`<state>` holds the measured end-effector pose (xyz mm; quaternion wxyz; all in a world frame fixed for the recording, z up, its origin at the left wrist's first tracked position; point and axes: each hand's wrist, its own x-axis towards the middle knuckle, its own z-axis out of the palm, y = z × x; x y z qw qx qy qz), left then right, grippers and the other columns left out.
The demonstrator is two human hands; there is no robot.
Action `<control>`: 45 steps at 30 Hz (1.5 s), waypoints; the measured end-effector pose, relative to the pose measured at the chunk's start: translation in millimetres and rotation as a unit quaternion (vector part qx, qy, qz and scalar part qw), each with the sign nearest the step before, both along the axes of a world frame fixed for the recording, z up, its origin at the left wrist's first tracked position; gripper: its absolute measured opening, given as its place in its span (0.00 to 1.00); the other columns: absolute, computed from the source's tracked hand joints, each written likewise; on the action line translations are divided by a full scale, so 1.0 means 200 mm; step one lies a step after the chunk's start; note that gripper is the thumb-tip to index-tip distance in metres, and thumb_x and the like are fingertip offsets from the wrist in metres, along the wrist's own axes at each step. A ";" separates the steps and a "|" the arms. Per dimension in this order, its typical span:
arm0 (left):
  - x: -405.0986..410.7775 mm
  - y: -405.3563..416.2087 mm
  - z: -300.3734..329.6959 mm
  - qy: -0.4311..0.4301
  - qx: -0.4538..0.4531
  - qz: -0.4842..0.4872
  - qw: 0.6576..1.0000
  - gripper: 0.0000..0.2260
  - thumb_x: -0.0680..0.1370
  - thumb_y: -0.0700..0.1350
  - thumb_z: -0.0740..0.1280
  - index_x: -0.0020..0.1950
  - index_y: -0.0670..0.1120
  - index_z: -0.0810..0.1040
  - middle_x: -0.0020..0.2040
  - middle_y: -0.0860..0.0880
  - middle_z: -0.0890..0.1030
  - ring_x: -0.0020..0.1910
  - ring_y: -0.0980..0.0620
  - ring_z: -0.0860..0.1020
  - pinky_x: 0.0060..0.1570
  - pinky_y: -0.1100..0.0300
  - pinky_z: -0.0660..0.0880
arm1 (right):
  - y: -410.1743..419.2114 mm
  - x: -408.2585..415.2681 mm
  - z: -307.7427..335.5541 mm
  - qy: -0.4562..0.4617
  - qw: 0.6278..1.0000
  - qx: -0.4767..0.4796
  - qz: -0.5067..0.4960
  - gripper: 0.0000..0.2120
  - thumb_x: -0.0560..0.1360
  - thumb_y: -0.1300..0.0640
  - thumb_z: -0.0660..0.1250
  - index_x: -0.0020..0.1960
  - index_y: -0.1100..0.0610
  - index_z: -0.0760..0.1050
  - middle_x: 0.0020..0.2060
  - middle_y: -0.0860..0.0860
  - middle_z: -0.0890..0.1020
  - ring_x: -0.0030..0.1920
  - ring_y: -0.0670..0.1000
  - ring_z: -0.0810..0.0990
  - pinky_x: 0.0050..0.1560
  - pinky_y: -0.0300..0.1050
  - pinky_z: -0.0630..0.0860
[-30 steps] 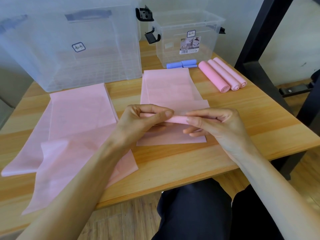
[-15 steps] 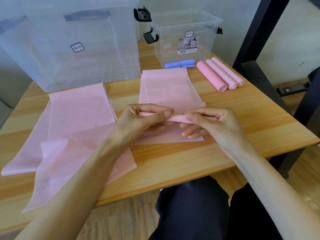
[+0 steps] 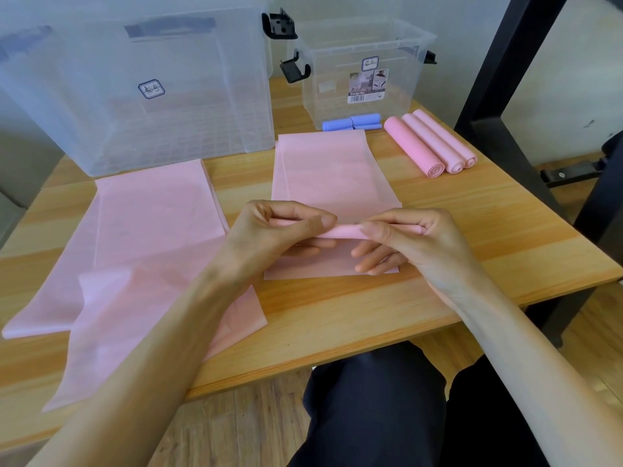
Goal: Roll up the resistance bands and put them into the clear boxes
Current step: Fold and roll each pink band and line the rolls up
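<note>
Between your two hands, right at the pinch, sits the started roll of the pink resistance band, and you've got it from both ends: your left hand has thumb on top and fingers curled round the left part of the roll, your right hand pinches the right part with thumb and forefinger, its other fingers splayed down onto the flat tail of the band lying toward you. Beyond the grip, the unrolled length of that same band runs away across the wooden table toward the small clear box, which stands open-topped with black latches hanging at its sides. Just in front of that box, past the far end of the band, lie two blue rolled bands, touching end to end. Off to the right of your grip and further back, three pink rolled bands lie side by side, touching, angled toward the table's right edge. Left of the grip, more flat pink bands are spread out, overlapping, one corner folded over, their near ends passing under your left forearm and reaching the table's front edge. Behind those, well back from your hands, stands the large clear box. Below the grip, your dark trousers show under the table edge.
</note>
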<state>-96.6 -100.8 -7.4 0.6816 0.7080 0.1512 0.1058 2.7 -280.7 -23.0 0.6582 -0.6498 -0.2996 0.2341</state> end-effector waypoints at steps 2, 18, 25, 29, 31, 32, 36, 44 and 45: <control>0.00 0.00 0.00 0.000 0.007 0.001 1.000 0.06 0.67 0.48 0.74 0.41 0.49 0.87 0.38 0.44 0.86 0.38 0.53 0.85 0.40 0.65 0.81 | 0.00 0.00 0.00 0.005 1.000 0.006 -0.001 0.10 0.70 0.58 0.72 0.50 0.59 0.83 0.39 0.57 0.86 0.36 0.58 0.86 0.37 0.44 0.83; 0.00 0.01 -0.01 0.005 0.022 0.005 1.000 0.09 0.67 0.50 0.74 0.44 0.49 0.87 0.43 0.45 0.86 0.41 0.52 0.84 0.48 0.62 0.81 | 0.00 0.00 0.00 -0.006 1.000 0.010 -0.001 0.11 0.70 0.61 0.73 0.52 0.60 0.83 0.39 0.58 0.86 0.35 0.58 0.86 0.36 0.44 0.83; -0.01 0.01 0.00 0.000 0.027 -0.008 1.000 0.11 0.65 0.47 0.75 0.46 0.48 0.86 0.40 0.45 0.86 0.42 0.53 0.85 0.49 0.63 0.81 | 0.01 0.00 0.00 0.001 1.000 0.001 -0.004 0.12 0.67 0.58 0.74 0.50 0.58 0.83 0.37 0.58 0.86 0.34 0.58 0.86 0.36 0.47 0.84; 0.00 0.01 0.00 0.015 0.009 -0.019 1.000 0.11 0.67 0.48 0.74 0.47 0.46 0.86 0.42 0.44 0.87 0.41 0.52 0.85 0.45 0.65 0.81 | 0.01 0.00 0.00 -0.012 1.000 0.020 -0.001 0.12 0.68 0.63 0.74 0.51 0.60 0.81 0.40 0.58 0.86 0.36 0.58 0.86 0.36 0.42 0.82; 0.00 0.00 0.00 0.016 0.019 -0.032 0.999 0.12 0.66 0.50 0.74 0.46 0.48 0.87 0.43 0.44 0.87 0.44 0.51 0.85 0.50 0.62 0.81 | 0.00 0.00 0.00 -0.021 0.999 0.022 -0.009 0.08 0.70 0.61 0.73 0.48 0.61 0.82 0.38 0.58 0.86 0.34 0.57 0.86 0.34 0.43 0.82; 0.00 0.00 0.00 0.012 0.026 -0.032 0.999 0.12 0.65 0.51 0.75 0.45 0.49 0.87 0.42 0.44 0.87 0.44 0.52 0.85 0.52 0.61 0.80 | 0.00 -0.01 0.00 -0.018 1.000 0.017 -0.013 0.07 0.70 0.59 0.72 0.47 0.61 0.82 0.37 0.58 0.86 0.33 0.58 0.85 0.34 0.44 0.82; -0.02 0.00 0.00 0.001 0.066 -0.034 0.997 0.11 0.63 0.50 0.76 0.45 0.51 0.86 0.39 0.47 0.86 0.43 0.56 0.84 0.52 0.65 0.79 | 0.00 -0.01 0.00 -0.006 1.000 -0.009 -0.023 0.09 0.70 0.53 0.72 0.42 0.60 0.82 0.33 0.59 0.85 0.29 0.59 0.84 0.29 0.47 0.80; -0.01 0.02 -0.01 -0.004 0.068 -0.027 0.997 0.11 0.62 0.51 0.77 0.44 0.53 0.87 0.41 0.48 0.87 0.44 0.55 0.84 0.51 0.59 0.78 | 0.00 -0.01 0.01 -0.019 0.999 0.020 -0.017 0.09 0.69 0.62 0.74 0.48 0.60 0.82 0.37 0.56 0.86 0.33 0.56 0.85 0.34 0.43 0.81; -0.01 0.02 -0.01 -0.008 0.072 -0.038 0.997 0.11 0.63 0.50 0.77 0.44 0.52 0.87 0.42 0.50 0.86 0.44 0.56 0.83 0.49 0.62 0.78 | 0.00 -0.01 0.01 -0.016 0.999 0.022 -0.021 0.07 0.69 0.61 0.74 0.47 0.60 0.82 0.37 0.56 0.86 0.32 0.56 0.85 0.33 0.43 0.81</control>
